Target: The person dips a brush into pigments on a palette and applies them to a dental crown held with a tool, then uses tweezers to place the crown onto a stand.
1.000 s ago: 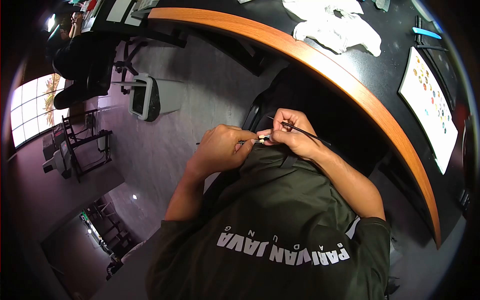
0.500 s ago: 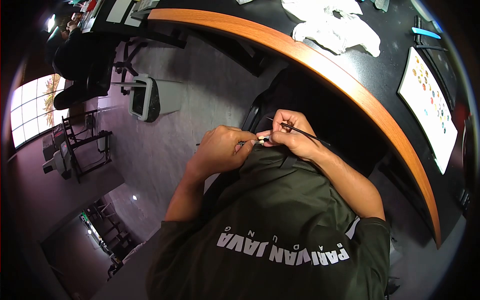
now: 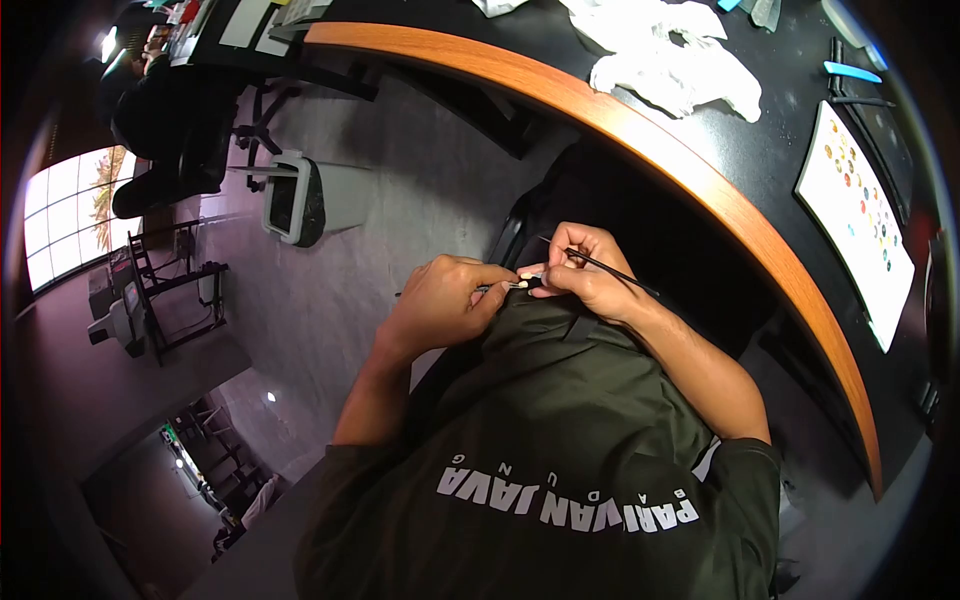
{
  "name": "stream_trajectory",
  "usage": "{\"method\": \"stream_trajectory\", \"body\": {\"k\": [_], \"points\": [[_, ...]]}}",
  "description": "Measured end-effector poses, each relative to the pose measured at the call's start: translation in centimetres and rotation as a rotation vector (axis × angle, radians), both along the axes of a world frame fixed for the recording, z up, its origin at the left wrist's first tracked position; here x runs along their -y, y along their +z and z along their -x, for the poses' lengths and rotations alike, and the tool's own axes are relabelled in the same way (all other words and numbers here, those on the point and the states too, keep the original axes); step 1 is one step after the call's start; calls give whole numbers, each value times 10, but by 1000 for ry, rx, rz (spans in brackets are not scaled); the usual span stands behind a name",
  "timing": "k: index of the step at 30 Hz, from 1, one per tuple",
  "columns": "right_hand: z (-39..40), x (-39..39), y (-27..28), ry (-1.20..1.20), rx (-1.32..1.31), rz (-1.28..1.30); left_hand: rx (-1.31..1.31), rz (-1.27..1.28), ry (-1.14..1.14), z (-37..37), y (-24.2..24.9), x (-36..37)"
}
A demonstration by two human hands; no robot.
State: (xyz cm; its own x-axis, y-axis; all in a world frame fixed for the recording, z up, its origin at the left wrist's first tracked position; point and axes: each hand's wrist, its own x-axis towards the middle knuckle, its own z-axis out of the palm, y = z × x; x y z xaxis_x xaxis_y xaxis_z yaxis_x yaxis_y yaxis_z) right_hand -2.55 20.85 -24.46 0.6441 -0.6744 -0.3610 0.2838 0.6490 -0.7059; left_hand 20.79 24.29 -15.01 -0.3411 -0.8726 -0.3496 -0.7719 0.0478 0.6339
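My left hand [image 3: 445, 300] is closed around a slim metal tool [image 3: 490, 288], perhaps tweezers, whose other end sticks out past the back of the hand. A tiny pale, tooth-coloured piece [image 3: 522, 285] shows at the tool's tip, just above my lap. Close against it, my right hand [image 3: 590, 275] pinches a thin black-handled brush [image 3: 612, 270] that slants across the fingers, its fine point up at the left. Something small and pale also shows by the right fingertips; I cannot make out what it is. Both hands rest near the front of my dark green shirt [image 3: 560, 420].
A black desk with a curved wooden edge [image 3: 700, 165] arcs ahead and right. On it lie crumpled white cloth [image 3: 680, 60], a white palette with coloured spots [image 3: 855, 215] and a blue-handled tool [image 3: 852, 71]. A grey bin [image 3: 290, 200] stands left; another person [image 3: 165, 120] sits far left.
The view has shifted slightly. Both hands keep nearly the same pose, with the tool and brush still held close together.
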Motion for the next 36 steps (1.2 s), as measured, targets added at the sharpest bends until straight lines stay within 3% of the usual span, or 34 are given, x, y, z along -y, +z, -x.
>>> {"method": "stream_trajectory", "body": {"k": [9, 15, 26, 32, 33, 36], "points": [[-49, 9, 5, 83, 15, 330, 139, 85, 249, -27, 36, -15], [-80, 3, 19, 84, 117, 385, 211, 118, 399, -34, 55, -36], [-88, 3, 32, 141, 88, 418, 194, 133, 446, -43, 62, -48], [-88, -1, 35, 62, 97, 361, 163, 170, 432, -47, 58, -51], [-83, 0, 35, 34, 52, 455, 141, 206, 407, -47, 56, -49], [-46, 2, 79, 121, -85, 538, 179, 154, 379, -34, 75, -38]]}}
